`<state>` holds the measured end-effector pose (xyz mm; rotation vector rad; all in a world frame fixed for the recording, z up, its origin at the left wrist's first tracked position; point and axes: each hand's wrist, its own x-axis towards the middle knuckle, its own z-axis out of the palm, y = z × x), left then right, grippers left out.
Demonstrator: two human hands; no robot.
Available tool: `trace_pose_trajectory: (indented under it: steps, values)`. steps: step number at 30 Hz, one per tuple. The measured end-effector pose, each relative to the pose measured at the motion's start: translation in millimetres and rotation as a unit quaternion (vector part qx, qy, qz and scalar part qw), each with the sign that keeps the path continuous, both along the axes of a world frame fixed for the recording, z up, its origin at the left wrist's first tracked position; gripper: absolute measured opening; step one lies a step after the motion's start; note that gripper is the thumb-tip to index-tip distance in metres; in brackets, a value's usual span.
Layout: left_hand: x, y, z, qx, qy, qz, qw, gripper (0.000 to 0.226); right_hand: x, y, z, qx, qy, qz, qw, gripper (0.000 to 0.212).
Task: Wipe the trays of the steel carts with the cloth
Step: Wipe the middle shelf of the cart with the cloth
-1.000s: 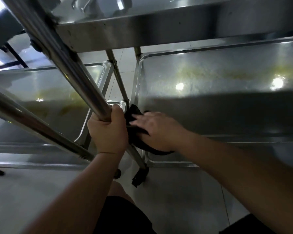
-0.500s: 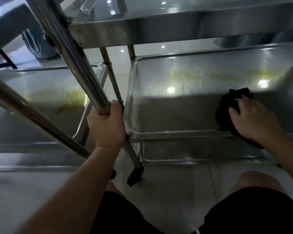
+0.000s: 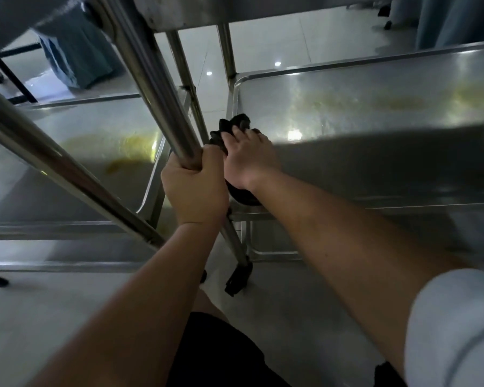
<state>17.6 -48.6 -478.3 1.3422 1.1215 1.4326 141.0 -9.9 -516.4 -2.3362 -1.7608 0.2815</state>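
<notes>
Right hand [image 3: 249,160] fingers [image 3: 236,135] flat on cloth [image 3: 235,124]; left hand [image 3: 193,188] grips post [image 3: 157,88].

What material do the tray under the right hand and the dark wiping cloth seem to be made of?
Tray: it looks like stainless steel with a brushed, semi-glossy finish; it mirrors the ceiling lights and has a rolled rim.
Cloth: probably soft woven or knit fabric, black and matte; it bunches into folds under the right hand.

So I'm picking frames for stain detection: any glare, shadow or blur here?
Head view: bright ceiling-light glare spots on the right tray; a hard shadow darkens its near half, where the right hand presses the cloth; wide-angle bending of the post gripped by the left hand; edges soft.
</notes>
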Motion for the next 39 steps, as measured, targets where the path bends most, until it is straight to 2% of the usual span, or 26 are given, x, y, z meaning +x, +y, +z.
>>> trace_pose_trajectory:
  steps: [5, 7, 13, 16, 18, 22, 24, 25, 27, 28, 29, 31, 33, 35, 39]
  values:
    - [0.8, -2.8, 2.4, 0.005, 0.014, 0.038, 0.999, 0.028, 10.9, -35.5, -0.1, -0.019, 0.011, 0.128, 0.992, 0.064]
    - [3.9, -5.6, 3.3, -0.003, 0.018, 0.038, 0.999, 0.028, 20.9, -54.3, 0.0, -0.036, 0.002, 0.147, 0.988, 0.064]
    - [0.4, -9.5, 1.9, -0.008, 0.037, 0.036, 0.999, 0.019, 66.0, -102.8, -1.7, -0.035, -0.001, 0.090, 0.995, 0.063]
    - [-2.1, -14.0, 2.7, -0.005, 0.058, 0.028, 0.998, 0.033, 96.4, -125.3, 1.1, -0.033, -0.019, 0.061, 0.997, 0.060]
    - [-4.1, -16.4, 4.5, -0.002, 0.076, 0.029, 0.997, 0.024, 117.9, -141.0, 3.2, -0.026, -0.031, 0.042, 0.998, 0.059]
    - [-14.4, -20.3, 3.5, -0.006, 0.154, 0.028, 0.988, 0.025, 163.7, -172.6, 4.1, -0.023, -0.039, -0.021, 0.999, 0.059]
    - [-23.4, -29.6, -9.4, -0.043, 0.248, 0.015, 0.968, 0.035, 182.8, -185.7, 4.0, -0.023, -0.042, -0.044, 0.998, 0.058]
    - [-28.3, -37.5, -21.6, -0.091, 0.297, 0.014, 0.950, 0.042, 190.8, -191.6, 3.8, -0.022, -0.041, -0.052, 0.998, 0.058]
    - [-31.8, -64.0, -51.6, -0.258, 0.355, -0.013, 0.899, 0.052, 205.7, -202.9, 4.7, -0.019, -0.039, -0.066, 0.997, 0.058]
    - [-30.0, -81.8, -65.5, -0.328, 0.378, -0.052, 0.864, 0.049, 212.5, -208.4, 5.0, -0.019, -0.039, -0.071, 0.997, 0.058]
    - [-25.3, -99.4, -76.8, -0.353, 0.413, -0.112, 0.832, 0.042, 218.5, -212.8, 5.0, -0.019, -0.037, -0.076, 0.996, 0.058]
    - [-4.5, -129.4, -86.3, -0.310, 0.485, -0.226, 0.786, 0.028, 228.4, -219.0, 4.6, -0.019, -0.034, -0.083, 0.996, 0.058]
    - [30.8, -144.9, -75.8, -0.234, 0.513, -0.292, 0.773, 0.024, 236.7, -223.0, 4.8, -0.018, -0.033, -0.083, 0.996, 0.058]
    - [72.4, -149.6, -56.9, -0.163, 0.509, -0.330, 0.778, 0.024, 243.7, -226.3, 3.5, -0.017, -0.033, -0.079, 0.996, 0.059]
    - [149.7, -150.3, -25.1, 0.004, 0.466, -0.338, 0.818, 0.027, 261.4, -237.7, 1.9, -0.015, -0.021, -0.085, 0.996, 0.060]
